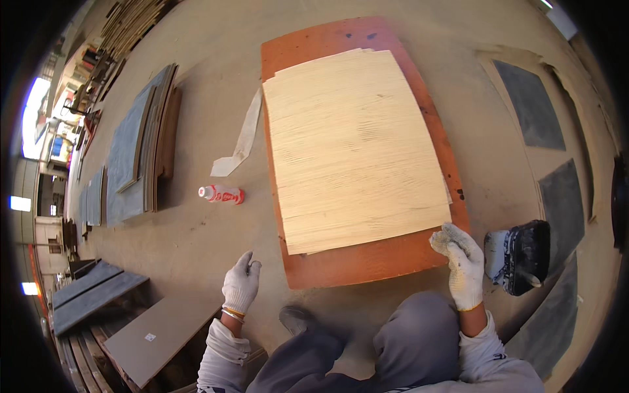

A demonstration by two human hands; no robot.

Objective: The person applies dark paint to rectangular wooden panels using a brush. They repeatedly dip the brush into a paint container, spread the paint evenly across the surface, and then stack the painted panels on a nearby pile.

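My left hand [241, 285], in a white knit glove, hovers over the floor left of the orange board. Its forefinger and thumb stand apart and it holds nothing. By the lower right corner of the stack, my right hand [462, 265] wears a similar glove with grey, dirty fingertips. Its fingers are drawn together over the board's edge; whatever may be between them is hidden. A stack of pale wood veneer sheets [357, 150] with uneven edges lies on the orange board [367, 267].
A black tub [532, 252] with whitish smears stands right of my right hand. A red and white bottle [221, 194] and a pale strip [246, 134] lie on the floor at left. Stacked grey panels [134, 144] and a brown board [160, 340] lie farther left; dark sheets [531, 105] lie at right.
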